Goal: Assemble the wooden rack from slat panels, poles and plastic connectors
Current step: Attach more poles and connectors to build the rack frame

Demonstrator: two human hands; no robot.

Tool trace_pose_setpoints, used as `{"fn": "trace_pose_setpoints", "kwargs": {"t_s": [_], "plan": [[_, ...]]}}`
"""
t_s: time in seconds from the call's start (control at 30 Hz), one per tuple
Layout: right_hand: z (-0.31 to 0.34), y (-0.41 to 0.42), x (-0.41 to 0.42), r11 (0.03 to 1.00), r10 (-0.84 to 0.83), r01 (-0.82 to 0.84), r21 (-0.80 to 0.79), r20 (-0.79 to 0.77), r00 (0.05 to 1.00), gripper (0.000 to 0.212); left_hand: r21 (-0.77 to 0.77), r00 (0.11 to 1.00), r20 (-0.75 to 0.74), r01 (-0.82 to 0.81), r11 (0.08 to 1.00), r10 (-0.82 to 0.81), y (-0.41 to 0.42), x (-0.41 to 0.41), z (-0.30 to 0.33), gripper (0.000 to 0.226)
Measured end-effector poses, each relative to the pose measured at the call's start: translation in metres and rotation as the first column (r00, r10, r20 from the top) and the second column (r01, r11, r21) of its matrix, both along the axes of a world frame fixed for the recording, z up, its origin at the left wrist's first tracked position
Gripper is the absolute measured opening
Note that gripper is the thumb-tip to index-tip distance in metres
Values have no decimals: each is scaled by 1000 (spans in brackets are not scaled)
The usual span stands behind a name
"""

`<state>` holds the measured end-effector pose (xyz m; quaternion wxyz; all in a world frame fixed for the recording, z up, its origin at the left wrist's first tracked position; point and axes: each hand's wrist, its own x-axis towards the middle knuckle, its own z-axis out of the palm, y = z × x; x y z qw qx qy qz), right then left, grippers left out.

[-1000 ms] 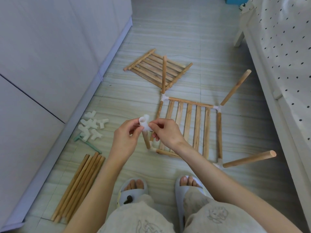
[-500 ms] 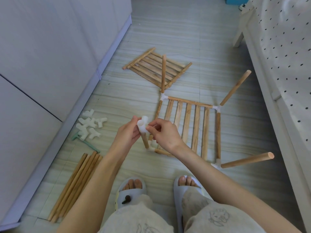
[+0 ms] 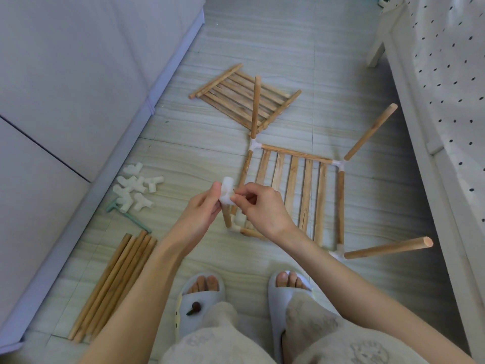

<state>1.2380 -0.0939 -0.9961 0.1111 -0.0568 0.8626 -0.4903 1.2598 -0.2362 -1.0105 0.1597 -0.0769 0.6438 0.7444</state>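
Observation:
A slat panel (image 3: 294,187) lies on the floor with white connectors at its corners and poles standing up from them, such as the far-right pole (image 3: 370,132) and the near-right pole (image 3: 388,248). At the near-left corner a short pole (image 3: 227,218) rises. On its top sits a white plastic connector (image 3: 227,191). My left hand (image 3: 202,214) and my right hand (image 3: 262,208) both pinch this connector from either side. A second slat panel (image 3: 244,97) lies farther back on the floor.
Several loose white connectors (image 3: 135,189) and a green tool (image 3: 128,216) lie at the left by the cabinet. A bundle of spare poles (image 3: 112,285) lies near left. A bed frame (image 3: 430,153) borders the right. My slippered feet (image 3: 199,298) are below.
Both hands have stayed on the white connector at the top of the near-left pole and shifted it slightly. The rest of the parts lie as before.

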Motion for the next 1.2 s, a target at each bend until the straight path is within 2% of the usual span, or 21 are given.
{"fn": "trace_pose_setpoints", "kwargs": {"t_s": [0.23, 0.33, 0.47, 0.57, 0.63, 0.73, 0.8, 0.9, 1.0, 1.07, 1.13, 1.2], "plan": [[2, 3, -2, 1000, -5, 6, -27, 56, 998, 13, -24, 999, -12, 29, 999, -30, 5, -2, 4, 41], [5, 11, 2, 995, -21, 33, -91, 127, 992, 7, -57, 999, 6, 45, 997, -45, 9, 2, 4, 45], [10, 39, 8, 985, 10, 34, -172, 251, 968, 11, -115, 977, 6, 213, 970, -214, 14, 12, -7, 45], [10, 65, 13, 978, 27, 36, -204, 296, 955, 12, -244, 944, -73, 297, 923, -323, 20, 15, -19, 25], [9, 81, 18, 970, -21, 98, -221, 327, 945, 16, -283, 896, -115, 385, 878, -430, 30, 17, -21, 22], [5, 106, 26, 927, -142, 249, -281, 354, 924, 11, -319, 801, -158, 511, 798, -577, 46, 15, -21, 44], [2, 122, 28, 871, -245, 370, -323, 367, 897, 8, -362, 768, -150, 544, 757, -623, 57, 9, -21, 32], [2, 146, 25, 779, -380, 518, -353, 392, 838, 9, -394, 853, -140, 418, 819, -503, 67, -7, -20, 33], [3, 167, 17, 637, -483, 657, -404, 455, 748, 11, -451, 956, -212, 90, 888, -204, 62, -35, -22, 32], [2, 176, 10, 505, -562, 747, -433, 492, 665, 15, -483, 963, -270, -156, 862, 22, 53, -56, -21, 36], [0, 180, 5, 418, -616, 793, -443, 504, 606, 23, -463, 925, -282, -363, 809, 253, 41, -77, -20, 42], [-3, 176, 4, 371, -609, 795, -481, 520, 599, 32, -490, 890, -237, -455, 744, 389, 27, -97, -21, 58]]}}
